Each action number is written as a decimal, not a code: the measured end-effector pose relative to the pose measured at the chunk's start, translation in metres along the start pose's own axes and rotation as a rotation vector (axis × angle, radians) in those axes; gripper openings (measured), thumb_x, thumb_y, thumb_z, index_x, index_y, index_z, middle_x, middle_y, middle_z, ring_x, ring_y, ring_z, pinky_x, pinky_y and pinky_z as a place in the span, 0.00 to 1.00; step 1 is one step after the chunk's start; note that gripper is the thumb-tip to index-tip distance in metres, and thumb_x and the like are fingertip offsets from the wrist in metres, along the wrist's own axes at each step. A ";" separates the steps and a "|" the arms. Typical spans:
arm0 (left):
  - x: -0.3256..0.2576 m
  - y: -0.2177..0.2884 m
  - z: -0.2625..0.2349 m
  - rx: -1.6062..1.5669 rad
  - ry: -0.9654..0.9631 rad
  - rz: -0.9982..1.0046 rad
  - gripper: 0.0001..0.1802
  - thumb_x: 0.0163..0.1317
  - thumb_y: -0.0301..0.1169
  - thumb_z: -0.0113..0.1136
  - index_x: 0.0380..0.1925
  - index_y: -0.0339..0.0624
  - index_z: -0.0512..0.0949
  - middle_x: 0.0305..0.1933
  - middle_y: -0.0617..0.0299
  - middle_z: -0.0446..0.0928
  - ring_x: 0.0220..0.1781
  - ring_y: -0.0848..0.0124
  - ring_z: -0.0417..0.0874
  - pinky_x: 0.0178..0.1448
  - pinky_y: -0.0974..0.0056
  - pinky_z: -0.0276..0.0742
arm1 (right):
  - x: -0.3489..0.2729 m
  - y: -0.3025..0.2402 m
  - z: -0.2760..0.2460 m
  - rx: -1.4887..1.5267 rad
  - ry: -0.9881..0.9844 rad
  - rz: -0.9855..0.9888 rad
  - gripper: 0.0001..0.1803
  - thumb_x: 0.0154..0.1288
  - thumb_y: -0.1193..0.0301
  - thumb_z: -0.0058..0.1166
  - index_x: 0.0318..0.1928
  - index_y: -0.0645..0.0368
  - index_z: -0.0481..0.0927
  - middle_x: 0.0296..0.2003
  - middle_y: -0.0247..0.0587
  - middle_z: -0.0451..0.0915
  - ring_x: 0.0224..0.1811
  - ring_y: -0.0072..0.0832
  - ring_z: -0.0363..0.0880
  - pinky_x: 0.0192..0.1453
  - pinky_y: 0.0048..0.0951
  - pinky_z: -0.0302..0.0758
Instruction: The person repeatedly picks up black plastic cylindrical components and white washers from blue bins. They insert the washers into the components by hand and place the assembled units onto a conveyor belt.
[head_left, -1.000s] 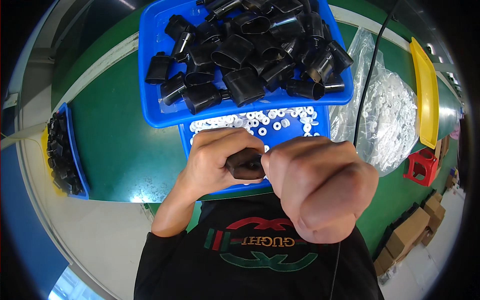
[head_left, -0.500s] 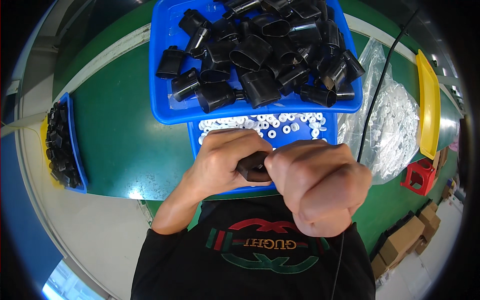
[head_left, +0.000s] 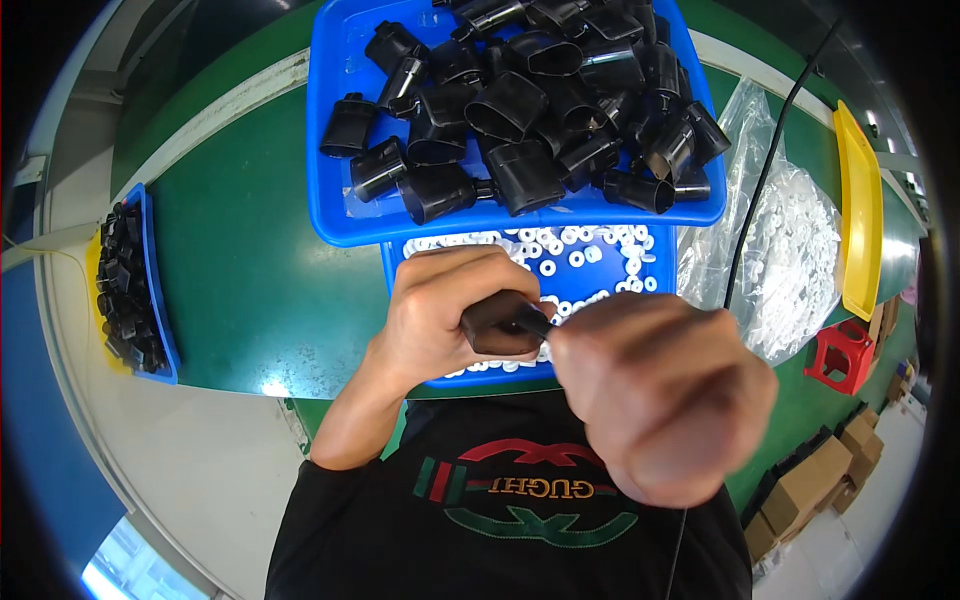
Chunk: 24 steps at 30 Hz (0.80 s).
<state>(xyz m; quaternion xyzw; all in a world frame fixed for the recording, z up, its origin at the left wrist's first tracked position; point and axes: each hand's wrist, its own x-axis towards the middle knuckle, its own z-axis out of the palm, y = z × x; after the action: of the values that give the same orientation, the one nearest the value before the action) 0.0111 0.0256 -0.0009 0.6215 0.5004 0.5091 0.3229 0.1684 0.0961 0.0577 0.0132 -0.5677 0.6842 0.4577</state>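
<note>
My left hand [head_left: 445, 315] is wrapped around a black plastic part [head_left: 500, 325], held just above the near blue tray [head_left: 620, 275] of small white rings [head_left: 570, 255]. My right hand [head_left: 660, 395] is closed in a fist close to the camera, its fingertips pinched at the part's narrow end; what they pinch is too small to tell. Behind it stands a larger blue tray [head_left: 340, 200] piled with several black plastic parts [head_left: 530, 110].
A clear bag of white rings [head_left: 800, 250] lies right of the trays, crossed by a black cable [head_left: 765, 170]. A yellow tray [head_left: 860, 210] and a red stool [head_left: 840, 355] are at right. A blue bin of black parts [head_left: 130, 285] sits at left. Cardboard boxes [head_left: 810, 490] stand lower right.
My right hand has moved down and nearer the camera, looming larger. The left hand keeps its hold on the black part. The view has shifted slightly, so the trays sit higher.
</note>
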 end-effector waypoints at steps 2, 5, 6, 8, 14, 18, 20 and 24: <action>-0.003 -0.001 -0.004 -0.035 -0.021 -0.033 0.19 0.32 0.21 0.77 0.29 0.39 0.80 0.24 0.60 0.78 0.21 0.66 0.77 0.27 0.66 0.70 | 0.004 -0.011 -0.002 0.016 -0.056 0.016 0.11 0.55 0.83 0.58 0.22 0.57 0.71 0.17 0.34 0.72 0.16 0.25 0.64 0.17 0.25 0.57; 0.000 0.001 -0.005 -0.003 -0.053 -0.016 0.19 0.33 0.20 0.76 0.29 0.39 0.80 0.23 0.60 0.78 0.22 0.65 0.77 0.27 0.66 0.70 | 0.005 -0.007 -0.004 0.014 -0.072 -0.016 0.11 0.53 0.86 0.56 0.23 0.58 0.71 0.18 0.34 0.72 0.16 0.24 0.64 0.17 0.25 0.56; -0.001 0.001 -0.005 0.013 -0.058 -0.021 0.19 0.33 0.21 0.76 0.29 0.39 0.80 0.23 0.60 0.77 0.22 0.64 0.78 0.27 0.66 0.71 | 0.004 0.000 -0.005 0.021 -0.070 -0.034 0.11 0.53 0.87 0.55 0.23 0.58 0.71 0.18 0.34 0.72 0.17 0.24 0.63 0.17 0.25 0.55; -0.001 0.001 -0.005 0.044 -0.067 -0.030 0.19 0.33 0.21 0.75 0.29 0.39 0.80 0.23 0.59 0.77 0.22 0.63 0.78 0.27 0.65 0.71 | 0.002 0.006 -0.003 0.028 -0.051 -0.044 0.12 0.52 0.89 0.53 0.23 0.58 0.70 0.18 0.35 0.71 0.17 0.24 0.62 0.17 0.26 0.54; 0.002 0.004 -0.003 0.054 -0.040 0.026 0.20 0.33 0.26 0.78 0.29 0.38 0.80 0.24 0.59 0.77 0.23 0.62 0.79 0.28 0.64 0.73 | 0.002 0.013 -0.007 0.041 -0.096 -0.004 0.12 0.53 0.90 0.52 0.23 0.60 0.71 0.17 0.36 0.70 0.17 0.23 0.61 0.18 0.26 0.54; 0.001 0.003 -0.002 0.061 -0.030 0.044 0.20 0.35 0.29 0.79 0.30 0.38 0.81 0.25 0.59 0.77 0.24 0.61 0.79 0.28 0.63 0.73 | 0.002 0.014 -0.006 0.024 -0.086 -0.005 0.11 0.54 0.89 0.51 0.22 0.61 0.71 0.17 0.36 0.69 0.16 0.23 0.61 0.18 0.26 0.54; 0.002 0.003 -0.002 0.043 -0.029 0.050 0.19 0.36 0.29 0.79 0.30 0.38 0.80 0.25 0.59 0.77 0.24 0.61 0.79 0.27 0.63 0.73 | 0.002 0.014 -0.005 0.005 -0.074 -0.006 0.10 0.53 0.89 0.51 0.22 0.61 0.71 0.16 0.35 0.68 0.16 0.23 0.61 0.18 0.26 0.55; -0.001 0.002 -0.002 0.155 -0.016 0.051 0.18 0.37 0.28 0.77 0.29 0.38 0.80 0.25 0.58 0.77 0.24 0.60 0.79 0.28 0.62 0.74 | -0.007 0.028 0.003 -0.018 -0.020 -0.055 0.09 0.52 0.87 0.50 0.21 0.60 0.71 0.15 0.35 0.66 0.15 0.25 0.60 0.17 0.27 0.55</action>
<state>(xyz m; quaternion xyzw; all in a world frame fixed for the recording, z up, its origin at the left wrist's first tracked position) 0.0097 0.0238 0.0016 0.6612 0.5197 0.4719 0.2646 0.1527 0.0912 0.0340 0.0313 -0.5778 0.6660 0.4707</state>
